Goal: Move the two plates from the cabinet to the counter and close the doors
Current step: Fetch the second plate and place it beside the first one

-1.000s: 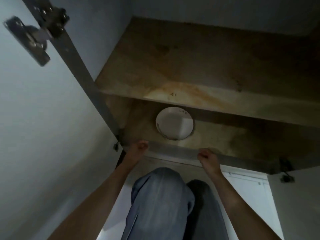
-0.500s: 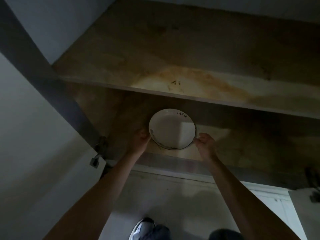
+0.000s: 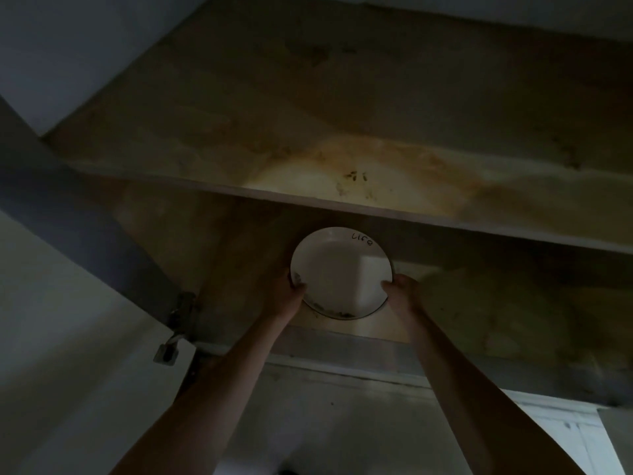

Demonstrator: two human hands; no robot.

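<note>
The white plate point(image 3: 340, 274) sits on the lower shelf point(image 3: 479, 303) of the open cabinet, close to its front edge and just under the upper shelf point(image 3: 342, 197); it carries some dark handwriting near the far rim and dark decoration at the near rim. The left hand point(image 3: 286, 298) has its grip closed on the left rim and the right hand point(image 3: 402, 293) has its grip closed on the right rim, with a thumb laid over the edge on each side, so the plate is held between them. I judge that this is the start of the lift. The task speaks of two plates, and a thin dark line under the near rim may be a second plate below, but I cannot tell this for sure; if there are two and the fingers catch only the top one, the lower may slide or be dragged off the shelf. The upper shelf is low above the plate, so a steep lift could knock the far rim against it. The light is very weak, the fingertips under the rim are hidden, the open door point(image 3: 61, 337) with its hinge point(image 3: 171, 344) is cut off at left, and the bench is not in view.
</note>
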